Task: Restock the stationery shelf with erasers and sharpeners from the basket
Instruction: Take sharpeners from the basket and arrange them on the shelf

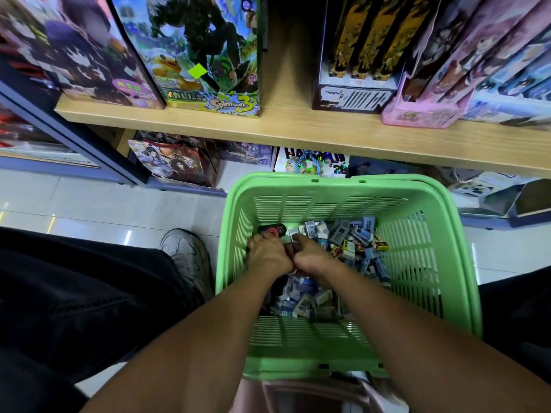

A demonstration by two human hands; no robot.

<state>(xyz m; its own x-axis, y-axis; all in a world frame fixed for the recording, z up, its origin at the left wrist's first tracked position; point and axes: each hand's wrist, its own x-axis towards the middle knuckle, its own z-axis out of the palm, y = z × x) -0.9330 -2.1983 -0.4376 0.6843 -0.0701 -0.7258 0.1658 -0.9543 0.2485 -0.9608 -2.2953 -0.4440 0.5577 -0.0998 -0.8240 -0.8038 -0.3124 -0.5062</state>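
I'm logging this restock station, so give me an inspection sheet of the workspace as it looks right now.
Surface: pale tiled floor below a wooden shelf.
Job's things: green basket holding a heap of small boxed erasers and a dark sharpener with a red centre.
Clutter: nothing seen.
Grippers: left hand and right hand both curled down among the basket's contents; what each holds is hidden.
Cables: nothing seen.
Surroundings: illustrated boxes on the shelf, a white shoe.
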